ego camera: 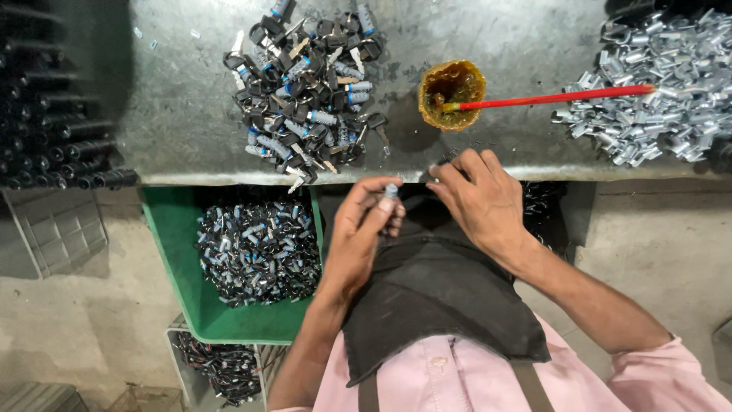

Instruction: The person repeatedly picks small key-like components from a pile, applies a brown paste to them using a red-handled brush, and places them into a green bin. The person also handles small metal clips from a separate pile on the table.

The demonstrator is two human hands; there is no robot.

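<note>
One small lock cylinder [391, 191] sits pinched in the left hand [362, 229] at the bench edge [191, 177] — mid-assembly, I judge; the right hand [480, 200] beside it looks loosely curled and empty — next needs a steady fit.

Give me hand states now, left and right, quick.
Left hand: fingers closed on a small grey lock cylinder.
Right hand: fingers curled at the bench edge; a grasp cannot be told.

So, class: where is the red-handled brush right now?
In the head view, the red-handled brush rests in the small amber pot, handle pointing right toward the metal-clip pile.
</note>
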